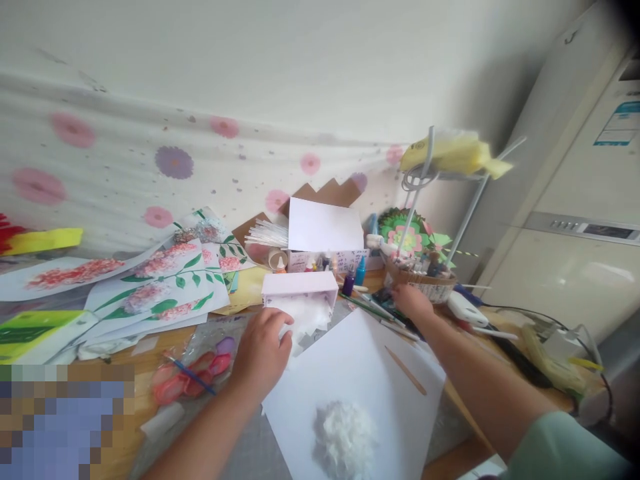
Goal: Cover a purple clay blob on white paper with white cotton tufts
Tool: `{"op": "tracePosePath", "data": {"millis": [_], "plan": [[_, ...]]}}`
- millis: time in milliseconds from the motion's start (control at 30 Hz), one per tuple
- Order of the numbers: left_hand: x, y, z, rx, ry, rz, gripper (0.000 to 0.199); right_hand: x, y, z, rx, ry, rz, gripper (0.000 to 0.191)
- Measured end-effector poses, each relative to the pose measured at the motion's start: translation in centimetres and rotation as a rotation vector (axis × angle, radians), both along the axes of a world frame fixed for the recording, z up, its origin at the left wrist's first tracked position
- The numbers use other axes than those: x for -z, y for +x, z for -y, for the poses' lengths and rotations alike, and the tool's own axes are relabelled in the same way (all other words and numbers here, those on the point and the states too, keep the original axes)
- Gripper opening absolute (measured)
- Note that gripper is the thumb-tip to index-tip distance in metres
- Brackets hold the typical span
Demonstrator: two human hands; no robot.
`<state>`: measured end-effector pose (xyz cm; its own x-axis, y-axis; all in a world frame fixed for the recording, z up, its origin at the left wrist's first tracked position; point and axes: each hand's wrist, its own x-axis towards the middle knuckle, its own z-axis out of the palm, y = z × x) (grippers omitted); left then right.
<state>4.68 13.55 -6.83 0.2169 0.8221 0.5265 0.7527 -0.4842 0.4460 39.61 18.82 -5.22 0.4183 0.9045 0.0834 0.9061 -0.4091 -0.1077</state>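
My left hand (265, 347) hovers at the lower left corner of a white open-fronted box (300, 283), fingers loosely bent and apart, with nothing seen in it. White scraps (307, 317) spill from the box's opening. My right hand (413, 301) reaches forward to the left end of a woven basket (433, 288), beside a small dark item; its fingertips are blurred and partly hidden. Between my arms lies a white paper sheet (310, 400). On it rest a fluffy heap of white pieces (346, 437) and a flat wooden stick (406, 370).
Paint bottles, among them a purple bottle (349, 283), stand behind the brushes (375, 312). Floral pictures (170, 287) and a pink paint palette (193, 377) lie at the left. A metal rack (467, 220) rises behind the basket; a white glue gun (465, 308) and cables are at the right.
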Motion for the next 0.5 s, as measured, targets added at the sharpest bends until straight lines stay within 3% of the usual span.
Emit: {"op": "tracePosePath", "data": {"millis": [200,333,500], "plan": [[0.1,0.1,0.1,0.034,-0.025,0.056,0.014,0.3,-0.3,-1.0,0.073,0.105,-0.162,0.025],[-0.1,0.3,0.1,0.062,-0.018,0.090,0.012,-1.4,-1.5,0.0,0.027,0.246,-0.239,0.015],[-0.6,0.8,1.1,0.129,-0.027,0.199,0.024,-4.3,-5.7,4.1,-0.179,0.346,-0.348,0.017]]}}
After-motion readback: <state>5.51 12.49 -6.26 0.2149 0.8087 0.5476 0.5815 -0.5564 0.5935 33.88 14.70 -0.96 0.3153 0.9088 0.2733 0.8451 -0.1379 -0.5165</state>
